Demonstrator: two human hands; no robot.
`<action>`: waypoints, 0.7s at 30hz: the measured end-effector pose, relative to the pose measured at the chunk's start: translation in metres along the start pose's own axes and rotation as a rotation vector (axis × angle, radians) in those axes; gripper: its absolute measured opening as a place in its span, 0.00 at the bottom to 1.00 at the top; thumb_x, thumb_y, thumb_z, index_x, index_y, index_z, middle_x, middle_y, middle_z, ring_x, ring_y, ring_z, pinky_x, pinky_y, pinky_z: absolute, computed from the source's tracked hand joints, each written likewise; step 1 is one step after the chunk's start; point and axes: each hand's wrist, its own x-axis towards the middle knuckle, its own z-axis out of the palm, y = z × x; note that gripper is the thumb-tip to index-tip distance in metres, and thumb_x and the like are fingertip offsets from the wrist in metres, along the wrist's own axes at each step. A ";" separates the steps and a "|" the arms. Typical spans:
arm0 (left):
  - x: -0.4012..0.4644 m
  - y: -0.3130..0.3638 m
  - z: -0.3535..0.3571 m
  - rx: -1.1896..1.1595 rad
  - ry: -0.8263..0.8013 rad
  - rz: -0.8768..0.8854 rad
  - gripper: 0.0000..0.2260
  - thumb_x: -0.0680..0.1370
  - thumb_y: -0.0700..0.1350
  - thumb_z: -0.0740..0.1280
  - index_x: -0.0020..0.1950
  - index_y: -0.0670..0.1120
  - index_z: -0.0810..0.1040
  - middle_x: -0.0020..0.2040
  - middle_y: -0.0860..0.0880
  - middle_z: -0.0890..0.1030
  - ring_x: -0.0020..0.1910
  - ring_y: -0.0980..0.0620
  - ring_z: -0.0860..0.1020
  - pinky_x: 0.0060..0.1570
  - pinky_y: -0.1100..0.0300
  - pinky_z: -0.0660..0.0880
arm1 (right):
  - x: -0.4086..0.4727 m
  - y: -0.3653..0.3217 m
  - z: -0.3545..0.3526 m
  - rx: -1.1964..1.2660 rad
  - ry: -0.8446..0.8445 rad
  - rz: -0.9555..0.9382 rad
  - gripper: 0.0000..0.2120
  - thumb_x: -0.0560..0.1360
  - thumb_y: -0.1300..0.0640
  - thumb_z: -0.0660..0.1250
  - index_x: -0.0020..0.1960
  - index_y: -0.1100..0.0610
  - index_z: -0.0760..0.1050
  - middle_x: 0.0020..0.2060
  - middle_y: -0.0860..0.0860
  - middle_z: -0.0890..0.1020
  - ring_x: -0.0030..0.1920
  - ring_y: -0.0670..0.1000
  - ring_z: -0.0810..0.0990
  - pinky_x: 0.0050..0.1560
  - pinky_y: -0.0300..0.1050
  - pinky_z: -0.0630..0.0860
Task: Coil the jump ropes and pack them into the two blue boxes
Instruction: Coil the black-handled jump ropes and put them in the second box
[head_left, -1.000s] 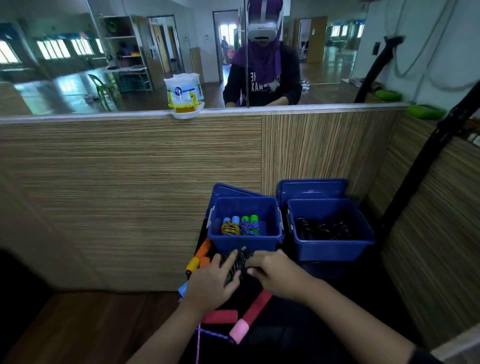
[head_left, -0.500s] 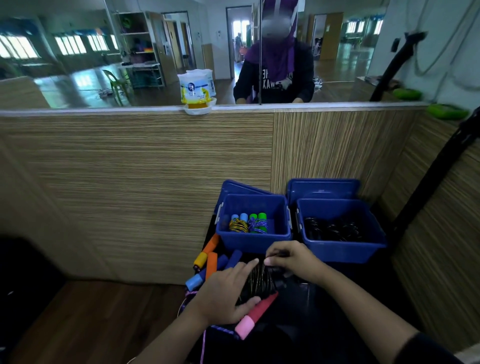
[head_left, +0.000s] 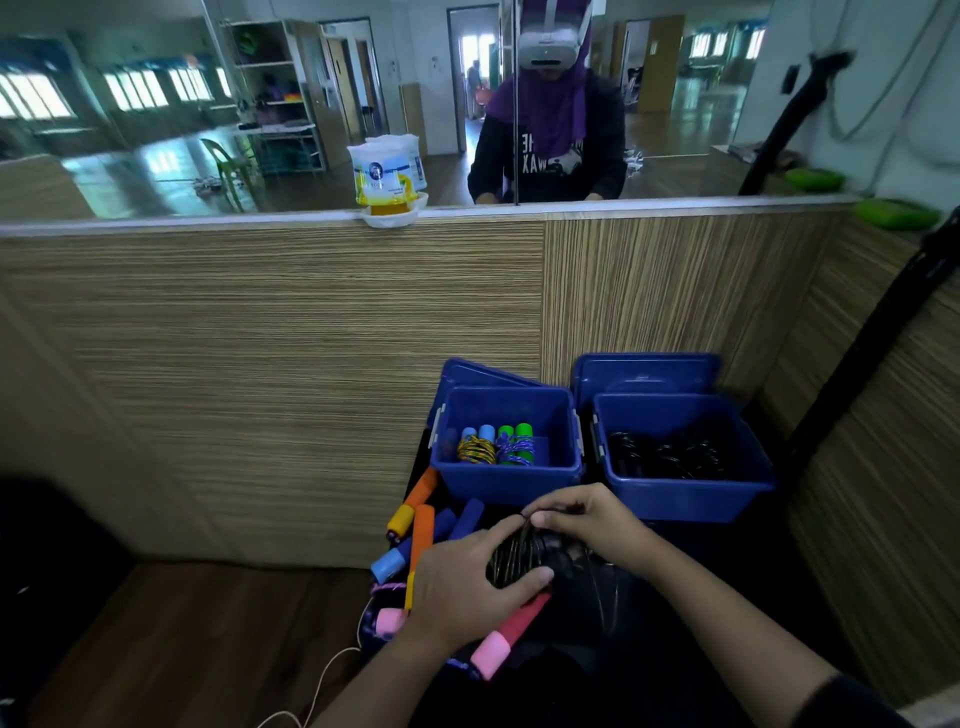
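Coiled black rope (head_left: 519, 558) held betw. both hands, just in front of two blue boxes.
R box (head_left: 691, 491) is filled w/ black coils; L box (head_left: 506, 480) w/ coloured-handle ropes (head_left: 496, 446). Rope is gripped by left hand (head_left: 470, 592) and pinched at top by right hand (head_left: 587, 519). Mirrored shirt text is partly read "XAW"; tub (head_left: 382, 174) label illegible.

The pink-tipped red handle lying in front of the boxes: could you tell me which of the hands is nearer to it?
Left. The left hand lies against the red handle; the right hand is beyond it.
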 end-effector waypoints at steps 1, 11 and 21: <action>0.001 -0.001 -0.001 -0.011 0.021 0.028 0.28 0.70 0.75 0.59 0.66 0.66 0.71 0.39 0.60 0.82 0.41 0.61 0.78 0.34 0.72 0.69 | -0.001 -0.001 -0.001 0.028 -0.029 0.027 0.07 0.75 0.61 0.68 0.51 0.56 0.82 0.30 0.45 0.83 0.31 0.39 0.79 0.30 0.35 0.74; 0.000 -0.011 -0.003 -0.040 0.028 0.170 0.24 0.73 0.68 0.64 0.68 0.67 0.69 0.30 0.57 0.75 0.30 0.60 0.73 0.27 0.60 0.71 | 0.002 0.001 -0.017 -0.174 -0.122 -0.016 0.11 0.75 0.54 0.68 0.56 0.43 0.80 0.38 0.38 0.81 0.40 0.45 0.80 0.44 0.42 0.78; 0.025 -0.002 -0.016 -0.059 0.327 -0.072 0.19 0.74 0.65 0.61 0.59 0.57 0.80 0.42 0.61 0.83 0.38 0.60 0.79 0.32 0.79 0.64 | -0.006 0.025 0.025 -0.150 0.212 -0.040 0.08 0.81 0.60 0.57 0.53 0.48 0.72 0.30 0.49 0.78 0.30 0.47 0.78 0.32 0.37 0.73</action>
